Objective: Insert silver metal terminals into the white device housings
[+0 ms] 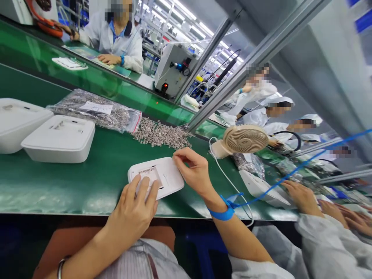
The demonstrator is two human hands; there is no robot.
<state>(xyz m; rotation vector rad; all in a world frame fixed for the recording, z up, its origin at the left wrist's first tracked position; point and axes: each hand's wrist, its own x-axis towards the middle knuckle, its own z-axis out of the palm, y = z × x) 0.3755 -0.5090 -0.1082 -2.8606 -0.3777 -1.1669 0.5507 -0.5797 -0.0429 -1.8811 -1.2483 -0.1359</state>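
A white rounded plastic housing (171, 176) lies on the green table in front of me, with a shallow recess in its face. My left hand (139, 201) rests on its near left part, fingers spread over the recess. At the housing's right far corner is my right hand (193, 168), thumb and index finger pinched together; whatever may be between them is too small to make out. A blue strap (222, 209) circles my right wrist. Beyond the housing lies a heap of small metal parts (161, 133), beside a clear bag (99, 110) full of similar parts.
Two white housings (62, 137) stand at the left. A beige fan (245, 138) with a white cable (229, 178) stands right of the heap. A blue cord (305, 166) runs from my wrist to the right. Another person's hand (303, 195) touches a white part (263, 190).
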